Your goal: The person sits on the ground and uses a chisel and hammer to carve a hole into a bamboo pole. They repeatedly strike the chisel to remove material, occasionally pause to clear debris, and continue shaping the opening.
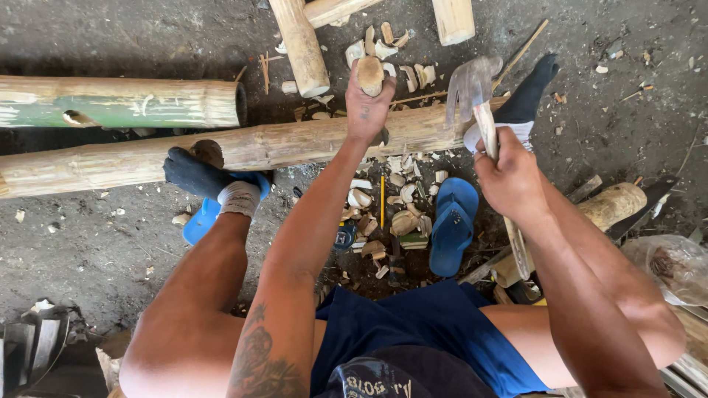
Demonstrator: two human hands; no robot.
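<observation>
I look down from the head camera and use the long pole (221, 151) on the ground as my landmark. It lies across the floor (88, 250), and both socked feet press on it, one toward each end.

My left hand (366, 103) is closed tight around a chisel (370, 74). I see only its round wooden top, which sticks up above the pole's far side. My right hand (509, 177) is closed around the handle of a hatchet (472, 88). Its grey head is a bit blurred and hangs just above the pole, right of the chisel.

I think the pole is bamboo: hard, stiff and smooth, so it could roll. It looks too long and heavy for one hand, so the feet hold it down. I would grip the chisel low on its handle, away from the top where a hit lands. The hatchet looks heavy at the head, so a firm grip on the handle is best.

Chips (402, 221) lie near the pole, on my side and beyond it. A blue sandal (451, 225) sits among them. A green pole (118, 102) lies past the long one.
</observation>
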